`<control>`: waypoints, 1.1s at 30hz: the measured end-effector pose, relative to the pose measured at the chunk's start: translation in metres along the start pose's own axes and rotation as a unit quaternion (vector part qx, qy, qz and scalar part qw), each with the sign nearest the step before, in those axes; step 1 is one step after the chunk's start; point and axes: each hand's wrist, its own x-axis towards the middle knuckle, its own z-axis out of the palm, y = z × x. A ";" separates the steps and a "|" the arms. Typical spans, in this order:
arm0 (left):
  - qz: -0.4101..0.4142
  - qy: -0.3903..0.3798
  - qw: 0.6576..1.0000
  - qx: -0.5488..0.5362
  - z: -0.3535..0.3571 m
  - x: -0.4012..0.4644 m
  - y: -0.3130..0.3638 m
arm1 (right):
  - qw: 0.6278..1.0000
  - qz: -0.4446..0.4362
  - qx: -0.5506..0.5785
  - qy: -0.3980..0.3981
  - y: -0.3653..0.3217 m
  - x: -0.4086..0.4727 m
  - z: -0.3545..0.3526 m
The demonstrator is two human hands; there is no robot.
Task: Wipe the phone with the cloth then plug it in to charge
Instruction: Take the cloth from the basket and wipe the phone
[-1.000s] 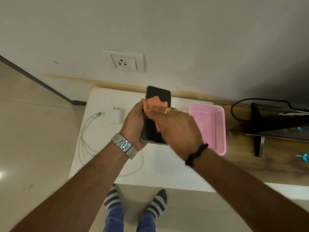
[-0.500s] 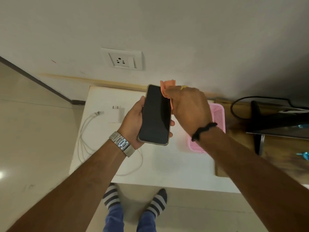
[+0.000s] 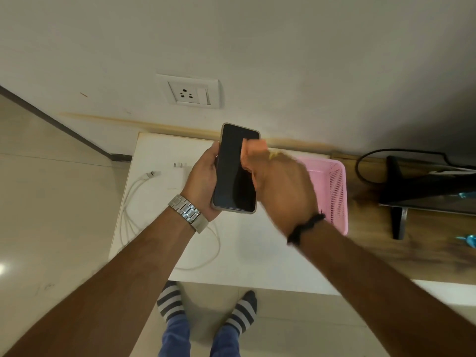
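A: Which step? B: Wiping: left hand (image 3: 203, 181) fingers wrapped round the phone (image 3: 235, 168) above the counter (image 3: 257, 243), right hand (image 3: 280, 186) pinching the cloth (image 3: 253, 148) on its screen
A: Next? B: Probably the cable (image 3: 128, 215) and adapter (image 3: 177, 173)

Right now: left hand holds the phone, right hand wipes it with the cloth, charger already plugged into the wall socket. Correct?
Not quite. In the head view the charger lies unplugged on the table; the socket is empty. The rest holds: left hand holds the phone, right hand wipes with the cloth.
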 end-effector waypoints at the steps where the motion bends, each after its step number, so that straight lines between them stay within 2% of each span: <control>1: 0.007 0.007 1.000 0.002 0.000 0.000 0.002 | 0.999 -0.018 0.036 -0.010 -0.011 -0.019 0.003; 3: 0.000 0.003 1.000 0.004 0.000 0.000 0.002 | 0.993 -0.062 0.102 -0.028 -0.028 -0.052 0.003; 5: -0.013 0.008 1.000 0.001 0.002 -0.003 -0.004 | 0.992 -0.088 0.089 -0.010 -0.021 -0.048 0.000; 7: -0.017 0.012 1.000 0.001 0.005 -0.004 -0.010 | 0.999 -0.036 0.039 -0.013 -0.004 -0.021 -0.008; 10: -0.006 0.027 0.999 0.015 0.013 -0.003 -0.008 | 0.998 0.031 0.059 0.004 0.005 -0.002 -0.012; 12: 0.004 0.034 0.999 0.014 0.016 -0.002 -0.002 | 0.999 -0.005 0.050 -0.002 -0.013 -0.025 -0.007; 14: 0.003 0.023 1.000 0.006 0.015 -0.003 0.002 | 0.994 -0.050 0.087 -0.049 -0.031 -0.055 -0.007; 16: -0.007 0.028 0.999 0.021 0.015 -0.005 -0.003 | 0.992 -0.067 0.093 -0.059 -0.023 -0.053 -0.010; 19: -0.011 0.061 0.997 0.047 0.015 -0.006 -0.008 | 0.997 0.011 0.068 -0.027 0.001 -0.019 -0.011; 21: 0.001 0.071 0.997 0.035 0.015 -0.006 -0.005 | 0.998 0.022 0.061 -0.024 -0.001 -0.021 -0.005; 25: 0.011 0.053 0.998 -0.012 0.015 -0.008 0.000 | 0.989 -0.010 0.103 -0.104 -0.018 -0.060 0.007; 30: 0.018 0.070 0.997 -0.039 0.021 -0.005 -0.004 | 0.990 0.065 0.083 -0.092 -0.002 -0.055 0.004; 33: 0.020 0.092 0.994 -0.053 0.027 -0.003 -0.009 | 0.979 0.055 0.087 -0.178 -0.021 -0.064 0.015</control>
